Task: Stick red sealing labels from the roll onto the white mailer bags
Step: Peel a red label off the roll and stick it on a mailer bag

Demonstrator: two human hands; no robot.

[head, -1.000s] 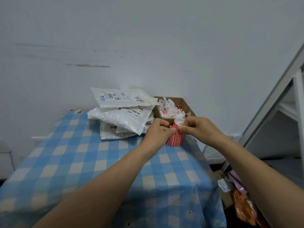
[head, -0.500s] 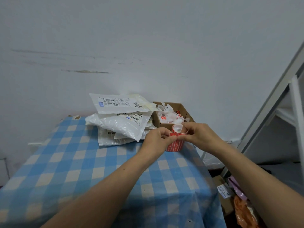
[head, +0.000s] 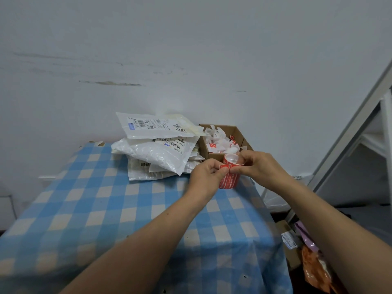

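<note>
A small roll of red sealing labels (head: 229,179) is held up above the far right part of the checked table. My right hand (head: 257,168) grips the roll's top with curled fingers. My left hand (head: 206,174) pinches a red label at the roll's upper left edge between thumb and fingers. A pile of white mailer bags (head: 158,146) with barcode labels lies behind my left hand, against the wall.
A brown cardboard box (head: 238,132) of crumpled white backing scraps sits behind the roll. The blue-and-white checked tablecloth (head: 101,209) covers the table. A grey metal shelf frame (head: 352,132) stands on the right, with packets and a box on the floor (head: 297,247) below.
My left hand's pinch has drawn a red label a little away from the roll. Both hands and the roll have stayed in about the same spot by the box.
</note>
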